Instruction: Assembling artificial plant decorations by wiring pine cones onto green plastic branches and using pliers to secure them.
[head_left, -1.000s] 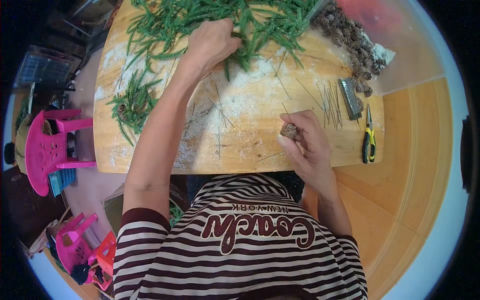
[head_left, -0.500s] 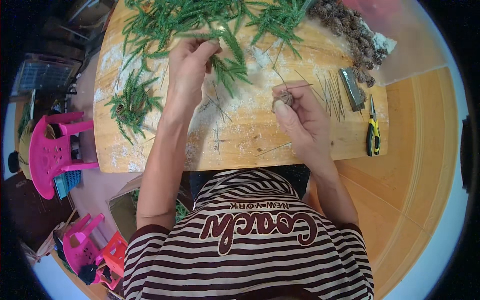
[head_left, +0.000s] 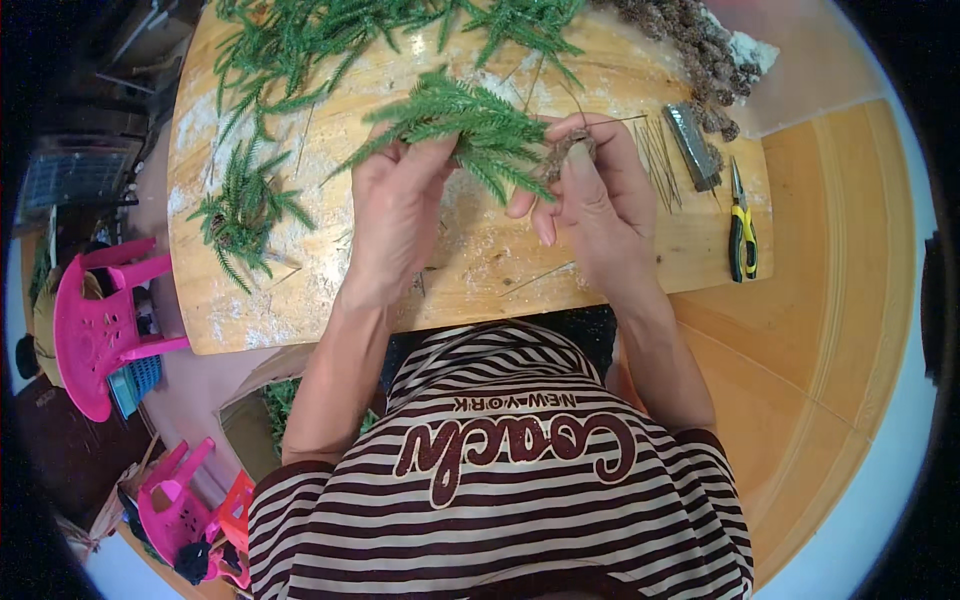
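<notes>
A green artificial pine sprig (head_left: 470,125) is pinched in my left hand (head_left: 405,195), its fronds spreading toward the right over the table. My right hand (head_left: 605,195) grips a small brown pine cone (head_left: 572,152) between thumb and fingers, with thin wire sticking out from it to the right and upward. The sprig's right tips come close to the cone; whether they touch I cannot tell. Lying at the left of the table is another green sprig (head_left: 243,215) with a cone in it.
On the wooden table (head_left: 480,285), dusted with white flakes, more green sprigs (head_left: 330,40) lie at the far side. Pine cones (head_left: 690,50) are heaped far right. Thin wires (head_left: 655,165), a dark bundle (head_left: 692,148) and yellow-black pliers (head_left: 741,225) lie right. Pink chairs (head_left: 100,310) stand left.
My left hand has drawn the sprig off the pile, nearer to me and toward the right hand. The right hand keeps the cone and has shifted slightly. The whole view has turned a little.
</notes>
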